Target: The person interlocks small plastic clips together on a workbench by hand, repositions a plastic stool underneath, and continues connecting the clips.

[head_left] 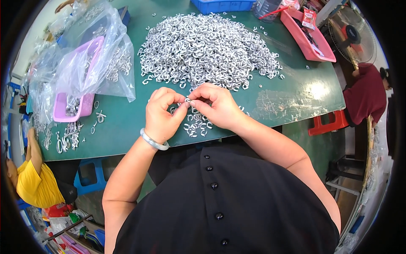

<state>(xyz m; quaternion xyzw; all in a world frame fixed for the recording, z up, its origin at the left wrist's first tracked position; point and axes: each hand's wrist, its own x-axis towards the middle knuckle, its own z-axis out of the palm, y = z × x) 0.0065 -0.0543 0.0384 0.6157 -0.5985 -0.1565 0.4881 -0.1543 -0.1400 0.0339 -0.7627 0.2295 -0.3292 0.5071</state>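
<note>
My left hand (164,111) and my right hand (216,105) meet at the fingertips over the near part of the green table (114,131). Both pinch a small silvery metal piece (188,100), mostly covered by the thumbs and fingers. Its exact kind is too small to make out. Just beyond my fingers rises a large pile of curved, C-shaped metal pieces (207,46). Beneath and between my hands lies a small scatter of similar curved pieces (198,123). A pale bangle sits on my left wrist.
At left, clear plastic bags (116,63) cover part of a purple basket (89,103), with loose metal rings (59,146) nearby. A pink tray (311,46) with tools stands far right; a blue crate (222,6) is at the back. People sit at left in yellow (38,184) and right in maroon (367,95).
</note>
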